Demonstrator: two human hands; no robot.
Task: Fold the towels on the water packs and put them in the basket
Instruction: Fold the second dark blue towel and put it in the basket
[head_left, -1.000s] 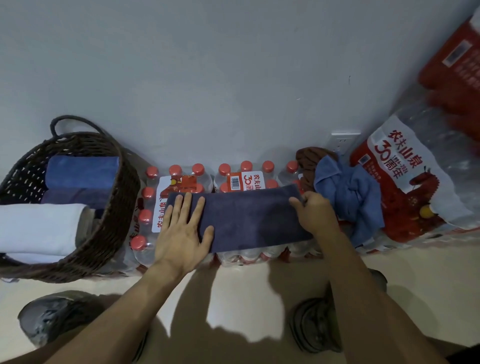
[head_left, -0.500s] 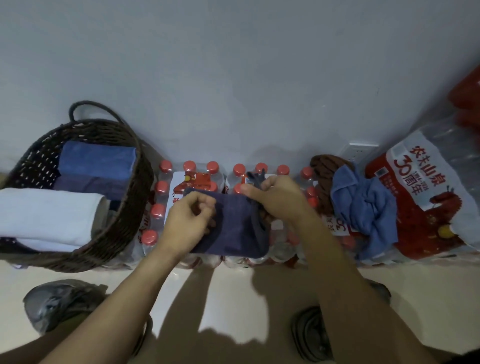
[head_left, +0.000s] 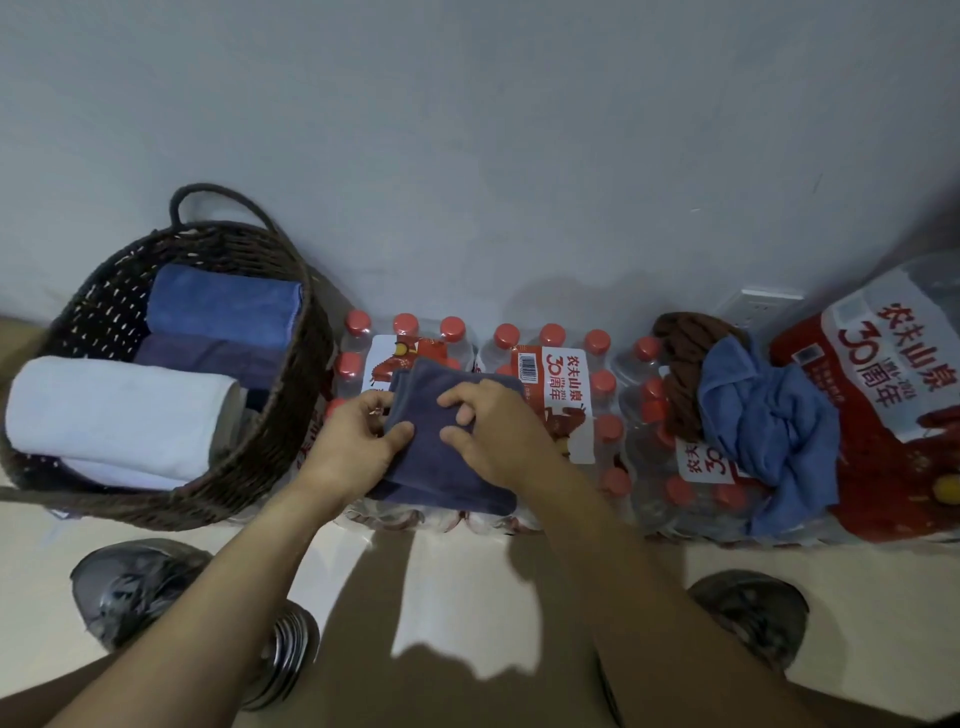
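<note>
A dark navy towel (head_left: 441, 467), folded into a small rectangle, lies on the water packs (head_left: 561, 384) at the middle. My left hand (head_left: 353, 447) grips its left edge, thumb on top. My right hand (head_left: 493, 431) rests on its right half with curled fingers pinching the cloth. A crumpled blue towel (head_left: 769, 415) and a brown towel (head_left: 680, 364) lie on the packs to the right. The dark woven basket (head_left: 280, 415) stands on the left, holding a blue, a purple and a white rolled towel.
A taller red-labelled water pack (head_left: 893, 395) leans at the far right. A wall socket (head_left: 758, 312) sits on the grey wall behind the packs. My two shoes (head_left: 135, 587) stand on the pale floor below.
The long navy towel was folded in half from right to left, and both hands have come together on the small rectangle. The view has shifted slightly left.
</note>
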